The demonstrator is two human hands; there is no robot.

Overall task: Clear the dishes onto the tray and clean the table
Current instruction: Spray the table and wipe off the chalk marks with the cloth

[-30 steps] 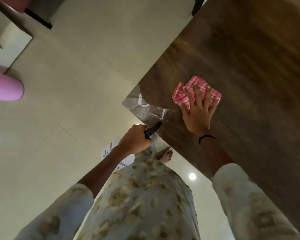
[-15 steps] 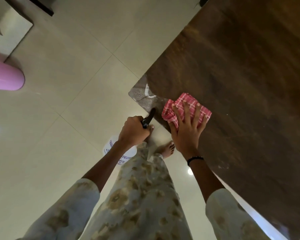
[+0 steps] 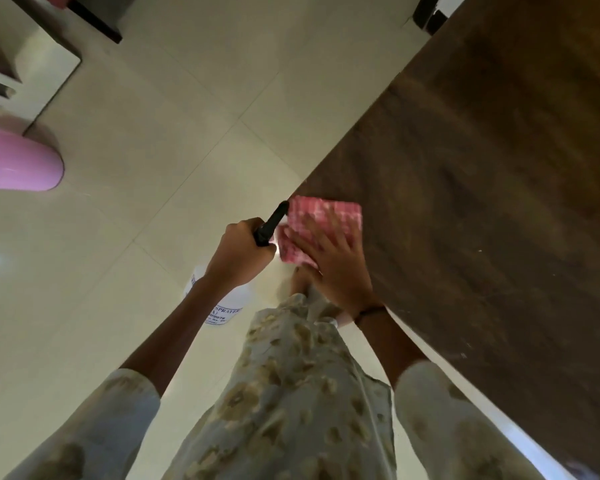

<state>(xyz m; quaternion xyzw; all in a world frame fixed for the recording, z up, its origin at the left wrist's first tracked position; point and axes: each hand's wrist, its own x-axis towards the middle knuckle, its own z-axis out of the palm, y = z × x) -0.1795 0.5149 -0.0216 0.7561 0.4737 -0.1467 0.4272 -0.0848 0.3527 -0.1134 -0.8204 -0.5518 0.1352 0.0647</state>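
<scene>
A folded pink checked cloth [image 3: 329, 216] lies at the near corner of the dark wooden table [image 3: 492, 209], partly over the edge. My right hand [image 3: 333, 268] presses flat on the cloth with fingers spread. My left hand [image 3: 238, 252] grips a spray bottle by its black nozzle [image 3: 272, 223]; the white bottle body [image 3: 222, 306] hangs below my wrist, beside the table corner. No dishes or tray are in view.
A pale tiled floor [image 3: 136, 168] spreads to the left. A pink round container [image 3: 18, 168] sits at the left edge beside white shelving [image 3: 25, 64]. A dark table leg [image 3: 430, 15] shows at the top.
My right hand has dragged the cloth toward me, from further in on the table to its near corner. The left hand with the spray bottle stays beside the corner.
</scene>
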